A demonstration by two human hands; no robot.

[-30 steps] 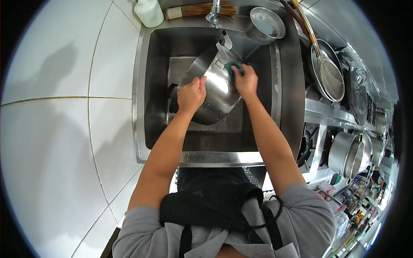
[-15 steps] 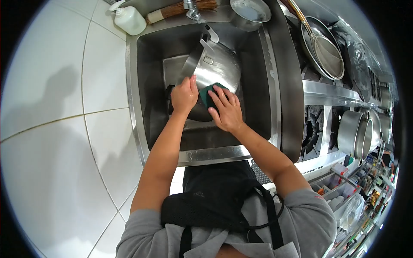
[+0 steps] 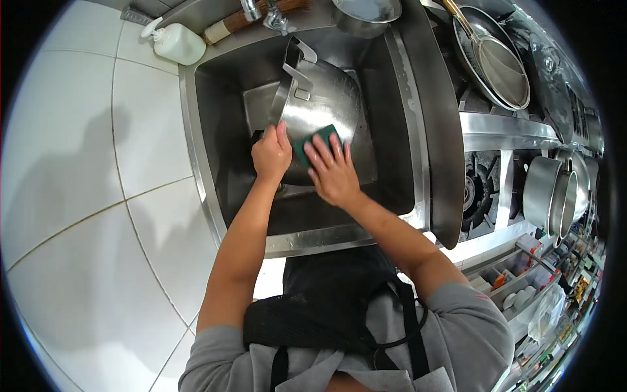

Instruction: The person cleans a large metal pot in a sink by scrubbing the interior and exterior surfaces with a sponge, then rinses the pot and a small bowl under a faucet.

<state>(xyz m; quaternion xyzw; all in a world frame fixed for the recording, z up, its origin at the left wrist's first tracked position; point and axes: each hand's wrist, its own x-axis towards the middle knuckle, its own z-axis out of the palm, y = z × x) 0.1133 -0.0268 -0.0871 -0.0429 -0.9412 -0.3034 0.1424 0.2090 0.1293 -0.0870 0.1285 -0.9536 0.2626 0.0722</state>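
A stainless steel pot [image 3: 326, 98] lies tipped on its side in the sink [image 3: 326, 212], one loop handle pointing toward the faucet. At the near end of the pot's rim, my left hand [image 3: 272, 157] is closed, thumb up along the edge; its other fingers are mostly hidden. My right hand [image 3: 334, 178] presses a green scouring pad [image 3: 300, 153] flat against the pot's outer wall, fingers slightly spread over it. Both hands look wet.
Behind the sink are a white pump bottle [image 3: 179, 44], a bundled brush [image 3: 228, 25], a faucet [image 3: 277, 23] and a metal pan of liquid [image 3: 367, 13]. To the right, a stove holds a strainer [image 3: 501, 72] and stacked pots [image 3: 542, 193]. White tiles [image 3: 65, 157] lie left.
The scouring pad and my right hand have slid a little to the left along the pot, and the pot has turned slightly. The camera view has shifted somewhat.
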